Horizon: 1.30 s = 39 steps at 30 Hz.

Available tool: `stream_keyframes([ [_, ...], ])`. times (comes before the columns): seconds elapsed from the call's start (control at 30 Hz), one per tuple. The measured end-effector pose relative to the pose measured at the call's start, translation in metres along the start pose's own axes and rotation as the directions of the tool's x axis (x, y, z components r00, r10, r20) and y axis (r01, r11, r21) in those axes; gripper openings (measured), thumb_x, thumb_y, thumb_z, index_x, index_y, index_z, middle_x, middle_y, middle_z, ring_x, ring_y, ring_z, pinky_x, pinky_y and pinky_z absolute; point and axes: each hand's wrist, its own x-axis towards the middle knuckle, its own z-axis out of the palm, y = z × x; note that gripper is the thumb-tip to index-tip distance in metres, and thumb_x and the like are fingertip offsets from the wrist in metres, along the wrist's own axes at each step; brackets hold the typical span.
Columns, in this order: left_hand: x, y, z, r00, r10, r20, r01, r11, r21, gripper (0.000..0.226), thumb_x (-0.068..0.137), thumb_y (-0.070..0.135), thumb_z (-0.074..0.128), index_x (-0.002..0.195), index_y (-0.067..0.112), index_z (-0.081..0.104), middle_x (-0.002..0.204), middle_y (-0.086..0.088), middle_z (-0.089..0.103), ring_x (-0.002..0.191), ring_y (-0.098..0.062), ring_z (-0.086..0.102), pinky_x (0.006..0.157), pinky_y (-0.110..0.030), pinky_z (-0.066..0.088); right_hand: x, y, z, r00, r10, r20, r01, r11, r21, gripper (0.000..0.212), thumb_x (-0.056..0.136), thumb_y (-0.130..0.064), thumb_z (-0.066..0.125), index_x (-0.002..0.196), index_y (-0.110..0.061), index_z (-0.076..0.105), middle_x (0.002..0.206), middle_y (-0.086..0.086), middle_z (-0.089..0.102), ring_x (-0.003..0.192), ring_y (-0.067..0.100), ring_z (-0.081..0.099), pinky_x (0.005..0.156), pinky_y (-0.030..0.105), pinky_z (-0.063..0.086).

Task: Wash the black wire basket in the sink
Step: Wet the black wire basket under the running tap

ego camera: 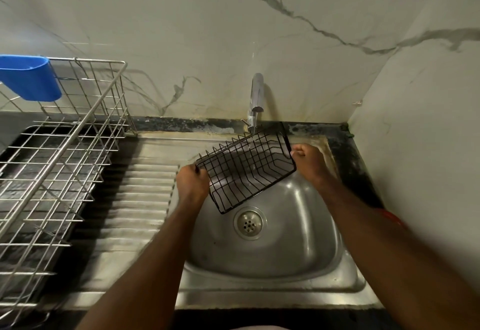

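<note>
The black rectangular wire basket (246,171) is held tilted above the bowl of the stainless steel sink (262,257), its open side turned toward the camera, one far corner just under the spout of the chrome tap (256,96). The left hand (192,181) grips the basket's left end, fingers curled round the rim wire. The right hand (309,161) grips the right end, fingers wrapped over the rim. A thin run of water seems to fall through the basket. The round metal drain (249,223) lies below the basket's lower corner. The ribbed steel draining board (137,200) lies left of the bowl. Further left stands a silver wire dish rack (65,153) with a blue plastic cup holder (28,78) hung on its back rim.
</note>
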Motion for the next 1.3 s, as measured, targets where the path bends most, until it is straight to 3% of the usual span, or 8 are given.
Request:
stream_keyframes([
  [0.33, -0.013, -0.026, -0.009, 0.996, -0.090, -0.013, 0.086, 0.984, -0.159, 0.023, 0.093, 0.007, 0.060, 0.071, 0.011, 0.065, 0.075, -0.015, 0.073, 0.076, -0.035, 0.073, 0.070, -0.055, 0.061, 0.008, -0.018, 0.013, 0.999, -0.022, 0.045, 0.022, 1.000, 0.000, 0.027, 0.095, -0.014, 0.058, 0.119, -0.003, 0.065, 0.105, 0.016, 0.071, 0.093, 0.022, 0.065, 0.074, 0.024, 0.044],
  [0.47, -0.017, -0.041, -0.008, 0.981, -0.190, 0.035, 0.193, 0.946, -0.262, 0.016, 0.095, 0.009, 0.061, 0.081, 0.008, 0.068, 0.076, -0.011, 0.074, 0.074, -0.026, 0.075, 0.074, -0.049, 0.062, 0.003, -0.024, 0.009, 0.993, -0.090, 0.076, 0.095, 0.993, -0.070, 0.025, 0.095, -0.014, 0.057, 0.117, -0.006, 0.067, 0.101, 0.014, 0.072, 0.094, 0.026, 0.067, 0.085, 0.040, 0.055],
  [0.57, -0.024, -0.047, -0.006, 0.966, -0.246, 0.076, 0.258, 0.914, -0.315, 0.010, 0.096, 0.006, 0.060, 0.087, 0.005, 0.065, 0.081, -0.015, 0.073, 0.080, -0.030, 0.075, 0.077, -0.049, 0.062, 0.002, -0.028, 0.008, 0.984, -0.151, 0.094, 0.163, 0.978, -0.130, 0.022, 0.095, -0.012, 0.054, 0.110, -0.007, 0.069, 0.093, 0.013, 0.072, 0.087, 0.027, 0.067, 0.081, 0.044, 0.055],
  [0.73, -0.033, -0.053, 0.000, 0.915, -0.364, 0.176, 0.404, 0.828, -0.389, 0.014, 0.095, -0.007, 0.052, 0.084, -0.004, 0.061, 0.079, -0.023, 0.068, 0.074, -0.032, 0.070, 0.060, -0.036, 0.062, 0.000, -0.040, 0.005, 0.969, -0.224, 0.108, 0.242, 0.949, -0.204, 0.021, 0.095, -0.010, 0.052, 0.108, -0.006, 0.069, 0.091, 0.011, 0.068, 0.087, 0.026, 0.063, 0.076, 0.031, 0.049],
  [0.87, -0.033, -0.068, 0.007, 0.874, -0.411, 0.260, 0.485, 0.775, -0.405, 0.011, 0.087, -0.014, 0.054, 0.083, -0.013, 0.065, 0.086, -0.032, 0.069, 0.083, -0.043, 0.071, 0.087, -0.056, 0.057, -0.002, -0.049, 0.008, 0.955, -0.258, 0.145, 0.281, 0.944, -0.171, 0.030, 0.097, -0.008, 0.052, 0.124, -0.008, 0.064, 0.111, 0.015, 0.069, 0.101, 0.027, 0.064, 0.090, 0.041, 0.053],
  [1.0, -0.032, -0.079, 0.016, 0.858, -0.410, 0.311, 0.507, 0.776, -0.376, 0.019, 0.086, -0.015, 0.057, 0.073, -0.004, 0.064, 0.083, -0.023, 0.069, 0.090, -0.042, 0.070, 0.092, -0.057, 0.055, -0.002, -0.059, 0.009, 0.945, -0.286, 0.156, 0.316, 0.922, -0.222, 0.032, 0.099, -0.009, 0.050, 0.129, -0.007, 0.060, 0.123, 0.016, 0.066, 0.112, 0.029, 0.061, 0.099, 0.036, 0.047],
  [1.2, -0.041, -0.070, 0.032, 0.815, -0.431, 0.387, 0.576, 0.668, -0.470, 0.008, 0.096, -0.010, 0.051, 0.101, -0.009, 0.057, 0.093, -0.023, 0.068, 0.085, -0.032, 0.070, 0.064, -0.034, 0.062, 0.005, -0.072, 0.006, 0.924, -0.356, 0.139, 0.381, 0.887, -0.263, 0.035, 0.097, -0.002, 0.048, 0.129, -0.006, 0.061, 0.124, 0.013, 0.066, 0.114, 0.027, 0.062, 0.098, 0.034, 0.047],
  [1.3, -0.044, -0.070, 0.040, 0.786, -0.449, 0.425, 0.616, 0.629, -0.474, 0.015, 0.098, -0.009, 0.050, 0.110, -0.011, 0.057, 0.099, -0.025, 0.068, 0.084, -0.030, 0.070, 0.060, -0.031, 0.061, 0.003, -0.080, 0.005, 0.897, -0.420, 0.139, 0.442, 0.853, -0.276, 0.038, 0.095, 0.001, 0.047, 0.129, -0.009, 0.062, 0.125, 0.011, 0.066, 0.115, 0.024, 0.062, 0.100, 0.033, 0.046],
])
